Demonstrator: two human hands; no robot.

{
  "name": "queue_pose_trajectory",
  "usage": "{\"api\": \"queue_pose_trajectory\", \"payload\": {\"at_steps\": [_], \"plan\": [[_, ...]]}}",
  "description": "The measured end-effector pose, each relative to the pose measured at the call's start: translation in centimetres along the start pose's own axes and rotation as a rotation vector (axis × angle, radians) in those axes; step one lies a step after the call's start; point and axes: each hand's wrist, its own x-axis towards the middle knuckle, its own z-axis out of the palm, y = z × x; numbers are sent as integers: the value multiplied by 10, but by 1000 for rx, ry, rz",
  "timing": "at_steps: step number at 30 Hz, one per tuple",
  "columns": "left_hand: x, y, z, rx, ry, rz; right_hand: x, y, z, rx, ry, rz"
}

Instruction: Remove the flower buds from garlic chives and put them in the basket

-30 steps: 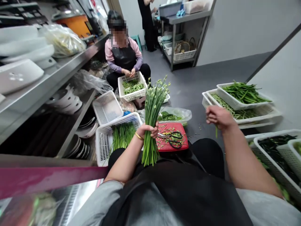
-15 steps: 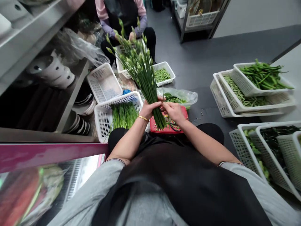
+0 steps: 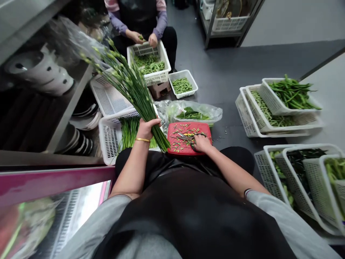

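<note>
My left hand [image 3: 147,129] is wrapped round the lower part of a bunch of flowering chives [image 3: 134,91]. The budded tips lean up to the left, and the cut ends hang by the edge of a red board or lid [image 3: 171,133]. On that red surface, strewn with short green clippings, lies a pair of scissors [image 3: 185,138], blades pointing left. My right hand [image 3: 202,143] is closed over their dark handles; its fingertips are partly hidden. Below the bunch, a white basket [image 3: 107,144] holds more green stems [image 3: 128,131].
A clear plastic bag [image 3: 214,114] of stems lies beyond the red surface. Opposite, a person [image 3: 138,21] works over a basket of greens [image 3: 157,78]. Beside it is a small basket of cut beans [image 3: 182,86]. Stacked vegetable baskets [image 3: 249,122] stand right; a metal shelf [image 3: 72,104] stands left.
My left hand has carried the chives left and tilted them further left. My right hand has left the bunch, moved down to the red surface and closed on the scissors there.
</note>
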Motion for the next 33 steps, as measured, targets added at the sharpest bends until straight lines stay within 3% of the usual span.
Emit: {"api": "queue_pose_trajectory", "payload": {"at_steps": [5, 12, 14, 16, 20, 23, 25, 30, 33], "plan": [[-1, -8, 3, 33, 32, -16, 9, 20, 25, -50, -26, 26], [-3, -11, -2, 21, 66, -2, 11, 40, 1, 5, 0, 208], [-3, -10, -4, 11, 76, 1, 3, 29, -2, 49, 8, 217], [-2, -10, -4, 0, 94, -1, -8, 3, 4, 119, -22, 151], [-4, -10, -1, -19, 126, -13, -27, -67, 43, 278, -137, -42], [-6, -10, 0, -20, 100, -30, -27, -88, 68, 364, -170, -47], [-7, -11, -1, -16, 85, -34, -22, -75, 74, 412, -146, 22], [-1, -24, 1, -44, 103, -55, -21, -16, 72, 506, -60, 298], [4, -35, 8, -63, 72, -67, -28, 1, 72, 568, -28, 413]]}}
